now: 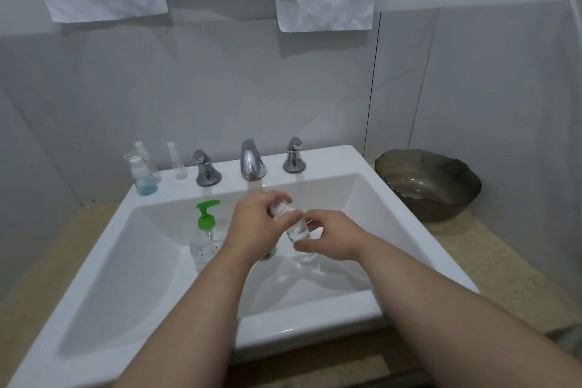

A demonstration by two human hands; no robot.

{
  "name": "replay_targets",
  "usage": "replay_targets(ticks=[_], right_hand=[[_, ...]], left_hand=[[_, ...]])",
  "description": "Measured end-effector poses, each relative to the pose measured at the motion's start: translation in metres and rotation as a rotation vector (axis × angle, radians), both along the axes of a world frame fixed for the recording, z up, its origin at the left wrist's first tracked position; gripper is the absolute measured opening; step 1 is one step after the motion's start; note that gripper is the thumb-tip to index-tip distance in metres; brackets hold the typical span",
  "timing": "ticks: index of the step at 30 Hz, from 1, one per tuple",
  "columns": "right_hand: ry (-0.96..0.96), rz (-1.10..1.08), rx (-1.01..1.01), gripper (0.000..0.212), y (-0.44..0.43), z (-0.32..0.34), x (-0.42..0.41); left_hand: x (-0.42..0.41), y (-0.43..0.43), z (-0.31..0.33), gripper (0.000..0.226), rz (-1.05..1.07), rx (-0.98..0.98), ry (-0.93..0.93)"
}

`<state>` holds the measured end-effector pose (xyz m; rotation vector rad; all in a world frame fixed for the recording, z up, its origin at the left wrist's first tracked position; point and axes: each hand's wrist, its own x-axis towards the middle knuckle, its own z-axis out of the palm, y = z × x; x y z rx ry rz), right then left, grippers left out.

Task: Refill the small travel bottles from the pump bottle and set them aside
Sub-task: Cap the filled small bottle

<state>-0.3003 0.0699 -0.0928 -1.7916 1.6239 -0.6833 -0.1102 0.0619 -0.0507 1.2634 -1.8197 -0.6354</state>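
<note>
A white sink (371, 302) sits in a beige bench (491, 261). Over the basin, the right hand (330, 238) grips a small clear bottle (297, 230) while the left hand (255, 227) pinches its cap (278, 207) — probably twisting it, with the basin catching drips. The pump bottle (204, 239) stands just left of the hands, with more travel bottles (143, 173) beyond. No writing is legible.

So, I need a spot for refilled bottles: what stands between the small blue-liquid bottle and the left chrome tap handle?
One slim clear bottle, upright on the white sink ledge; head view.
</note>
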Motion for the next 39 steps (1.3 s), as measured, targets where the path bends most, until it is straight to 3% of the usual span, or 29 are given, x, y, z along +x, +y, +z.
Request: replay_targets(ticks=[7, 10, 17, 21, 27, 32, 39], right_hand=[[0.01, 0.028, 0.012, 0.042, 0.0008, -0.0001, 0.0027], [0.02, 0.043, 0.017, 0.05, -0.0006, -0.0023, 0.004], [0.028, 0.05, 0.018, 0.037, 0.0018, 0.0013, 0.0022], [0.01, 0.042, 0.016, 0.031, 0.0016, 0.0021, 0.0022], [0.037, 0.051, 0.03, 0.048, -0.0017, -0.0013, 0.0033], [0.035, 0.05, 0.037, 0.04, 0.0008, 0.0013, 0.0026], [0.017, 0.042, 0.025, 0.045, 0.0022, 0.0022, 0.0039]], left_hand=[[0.0025, -0.0044, -0.0006, 0.035, -0.012, -0.063, -0.103], [0.0005, -0.0017, -0.002, 0.051, -0.064, -0.045, -0.144], [0.0019, -0.0027, -0.0043, 0.069, -0.105, 0.092, -0.035], [-0.0003, 0.0009, -0.0012, 0.062, -0.146, 0.145, 0.012], [-0.0016, -0.0015, -0.003, 0.045, -0.14, 0.052, -0.065], [0.0007, -0.0026, -0.0021, 0.068, -0.148, 0.171, 0.017], [-0.0018, -0.0051, -0.006, 0.051, -0.04, 0.049, -0.046]])
